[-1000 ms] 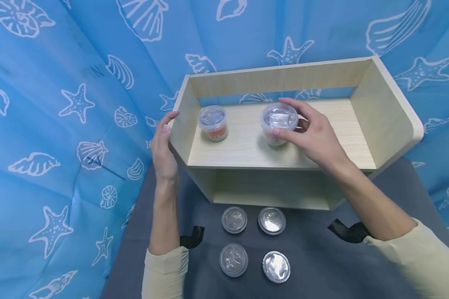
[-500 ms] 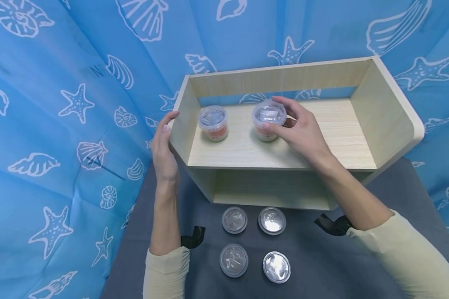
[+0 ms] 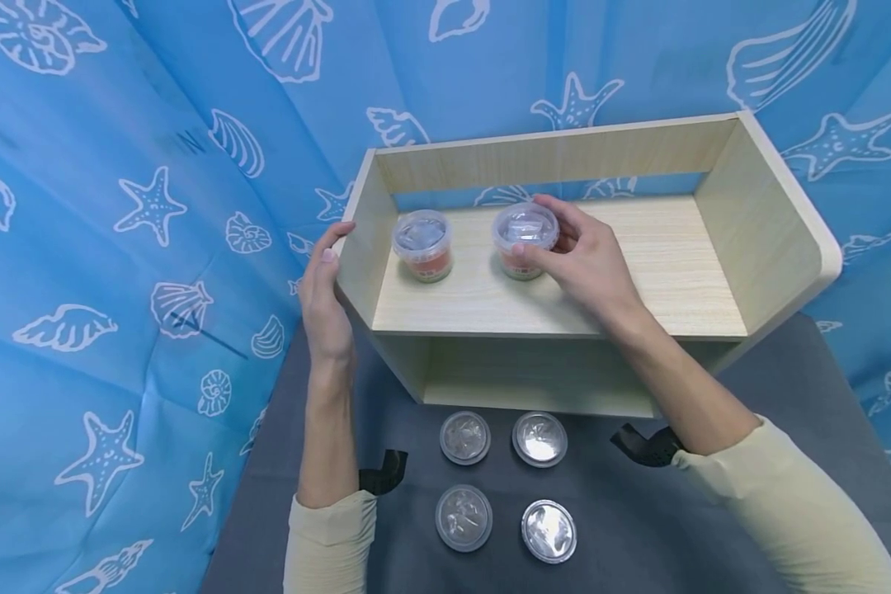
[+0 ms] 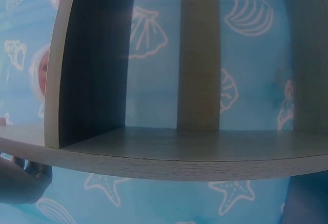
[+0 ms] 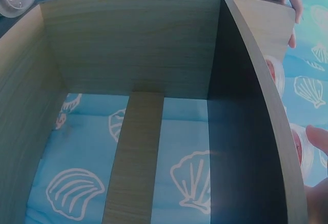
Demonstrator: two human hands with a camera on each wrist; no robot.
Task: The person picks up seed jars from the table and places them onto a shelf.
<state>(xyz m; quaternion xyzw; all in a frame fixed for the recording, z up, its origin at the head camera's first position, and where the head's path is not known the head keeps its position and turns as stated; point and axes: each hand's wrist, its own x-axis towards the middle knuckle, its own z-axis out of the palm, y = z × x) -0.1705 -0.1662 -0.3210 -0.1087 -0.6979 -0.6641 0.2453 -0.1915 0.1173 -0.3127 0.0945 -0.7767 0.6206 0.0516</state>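
Observation:
In the head view my right hand (image 3: 590,260) grips a clear lidded tub (image 3: 521,247) with reddish contents, thumb in front and fingers behind. This tub is on the upper board of a pale wooden shelf (image 3: 624,280), or just above it; I cannot tell which. A similar tub (image 3: 425,247) stands to its left, near the shelf's left side panel. My left hand (image 3: 327,301) holds that side panel from outside, fingertips over its edge. In the left wrist view the left hand (image 4: 23,180) shows at the lower left against the panel. Both tubs are partly hidden behind the shelf in the right wrist view.
Several round lidded tubs, one being the front right tub (image 3: 549,530), stand on the dark grey tablecloth (image 3: 638,528) before the shelf. Below the upper board is an open lower compartment (image 3: 535,371). A blue shell-patterned curtain (image 3: 215,165) hangs behind and at both sides.
My right hand has moved left with its tub, bringing it nearer the other tub. The left hand has stayed on the side panel.

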